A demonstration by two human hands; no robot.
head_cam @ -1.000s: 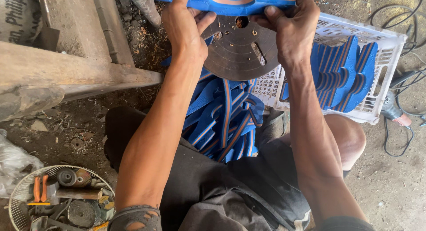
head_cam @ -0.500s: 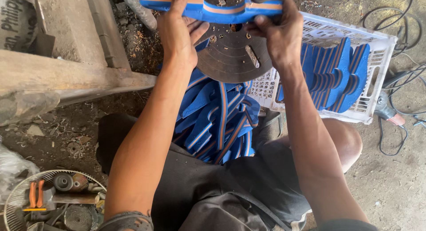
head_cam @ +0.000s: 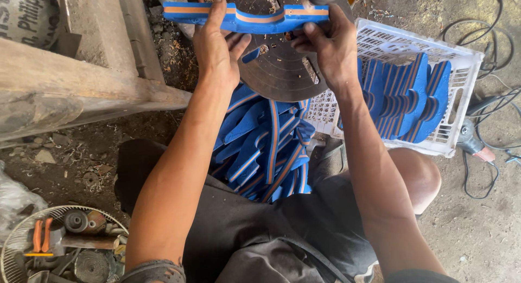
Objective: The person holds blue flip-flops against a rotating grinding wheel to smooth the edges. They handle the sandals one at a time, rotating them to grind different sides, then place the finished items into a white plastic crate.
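Blue foam strip (head_cam: 247,19) with an orange stripe, wavy-edged, pinched at each end by left hand (head_cam: 217,49) and right hand (head_cam: 331,46).

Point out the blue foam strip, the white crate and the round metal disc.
blue foam strip (head_cam: 247,18): head view, middle of its top face.
white crate (head_cam: 461,87): head view, right wall.
round metal disc (head_cam: 282,74): head view, bare centre.

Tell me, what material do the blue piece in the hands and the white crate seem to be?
Blue piece: probably foam rubber, matte, with an orange layer along its cut edge. White crate: likely moulded plastic, with lattice walls, dusty.
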